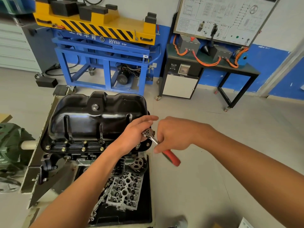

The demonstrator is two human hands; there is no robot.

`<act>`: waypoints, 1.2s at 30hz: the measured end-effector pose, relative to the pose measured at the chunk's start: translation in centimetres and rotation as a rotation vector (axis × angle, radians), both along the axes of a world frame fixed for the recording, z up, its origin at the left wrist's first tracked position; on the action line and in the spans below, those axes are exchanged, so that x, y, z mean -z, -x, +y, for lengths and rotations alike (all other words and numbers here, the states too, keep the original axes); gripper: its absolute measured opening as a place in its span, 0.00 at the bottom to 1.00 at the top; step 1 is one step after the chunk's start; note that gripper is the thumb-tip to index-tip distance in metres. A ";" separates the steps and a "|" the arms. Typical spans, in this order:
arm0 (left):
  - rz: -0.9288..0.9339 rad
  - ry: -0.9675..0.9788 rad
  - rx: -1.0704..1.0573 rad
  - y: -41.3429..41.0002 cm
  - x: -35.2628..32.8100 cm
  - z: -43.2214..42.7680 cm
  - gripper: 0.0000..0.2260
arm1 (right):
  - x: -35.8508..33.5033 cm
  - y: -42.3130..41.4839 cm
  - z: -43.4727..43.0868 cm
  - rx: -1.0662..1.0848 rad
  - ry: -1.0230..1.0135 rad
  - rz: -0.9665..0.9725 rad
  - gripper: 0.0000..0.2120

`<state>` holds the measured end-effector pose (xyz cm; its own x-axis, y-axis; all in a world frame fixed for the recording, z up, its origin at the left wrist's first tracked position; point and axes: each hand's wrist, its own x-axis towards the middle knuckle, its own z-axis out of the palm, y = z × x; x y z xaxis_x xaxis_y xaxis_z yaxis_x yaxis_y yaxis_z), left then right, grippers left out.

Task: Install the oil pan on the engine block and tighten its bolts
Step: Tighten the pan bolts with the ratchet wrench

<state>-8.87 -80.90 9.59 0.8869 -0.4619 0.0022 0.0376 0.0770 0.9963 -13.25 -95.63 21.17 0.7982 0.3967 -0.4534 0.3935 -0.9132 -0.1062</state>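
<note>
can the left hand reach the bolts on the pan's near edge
Probably yes: the bolts sit uncovered on the oil pan flange beside its forearm, but the left hand must first release the ratchet.

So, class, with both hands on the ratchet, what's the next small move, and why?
Probably swing the ratchet through a short tightening stroke. The left hand steadies its head at the oil pan flange corner, the right hand grips the shaft above the red grip, and the front bolts sit in place.
</note>
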 end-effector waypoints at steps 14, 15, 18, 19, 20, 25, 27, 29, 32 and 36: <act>-0.097 0.055 0.170 0.7 -0.8 -0.1 0.16 | 1.9 -0.9 -1.2 0.018 -0.094 -0.415 0.11; -0.110 0.051 0.131 0.8 -0.7 -0.1 0.18 | 1.9 -0.7 -1.3 0.010 -0.101 -0.406 0.14; -0.128 0.030 -0.032 0.8 -0.2 -0.3 0.18 | 1.8 -0.4 -1.7 0.017 -0.032 -0.417 0.16; -0.131 0.029 -0.080 0.9 -0.1 -0.4 0.16 | 1.7 -0.3 -1.8 0.021 0.001 -0.425 0.14; -0.127 0.032 -0.125 0.9 0.0 -0.4 0.13 | 1.6 -0.1 -1.8 0.023 0.023 -0.435 0.12; -0.106 0.031 -0.239 0.9 -0.4 -1.0 0.09 | 0.8 1.2 -1.1 -0.003 -0.055 -0.375 0.15; -0.130 -0.004 -0.235 0.9 -0.4 -1.2 0.09 | 0.8 1.8 -0.5 -0.024 -0.109 -0.361 0.21; -0.147 -0.024 -0.241 0.9 -0.4 -1.1 0.10 | 1.2 2.3 0.4 -0.036 -0.158 -0.344 0.26; -0.148 -0.005 -0.241 0.8 -0.3 -0.9 0.10 | 2.6 3.0 1.9 -0.043 -0.215 -0.327 0.27; -0.084 0.091 -0.141 0.8 0.0 -0.3 0.11 | 4.3 3.4 3.3 -0.042 -0.296 -0.389 0.28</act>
